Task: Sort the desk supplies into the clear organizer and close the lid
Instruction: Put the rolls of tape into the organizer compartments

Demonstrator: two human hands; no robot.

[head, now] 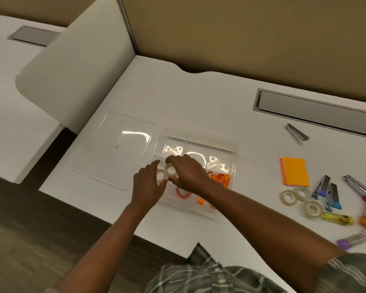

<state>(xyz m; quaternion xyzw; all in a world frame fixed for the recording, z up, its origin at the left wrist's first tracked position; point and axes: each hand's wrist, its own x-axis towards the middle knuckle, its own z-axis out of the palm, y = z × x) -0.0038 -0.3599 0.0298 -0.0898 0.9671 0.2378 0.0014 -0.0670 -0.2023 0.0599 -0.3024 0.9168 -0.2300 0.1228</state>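
Together, the left hand (148, 183) and right hand (188, 173) each pinch 1 round glossy tape roll (161, 176) over the clear plastic organizer (236, 149).

The left hand (148, 185) is gripping a clear tape roll (161, 177) over the near-left part of the clear organizer (235, 157), while the right hand (188, 174) is pinching a second clear tape roll (171, 170) just beside it. A pink tape roll (183, 193) and an orange ribbon (221, 179) are lying inside the organizer. Its lid (123, 149) is lying flat on the white desk (199, 102), just beside the organizer's left side. To the right, orange sticky notes (295, 174), three loose tape rolls (288, 196) and several small staplers (321, 188) are lying well apart from it
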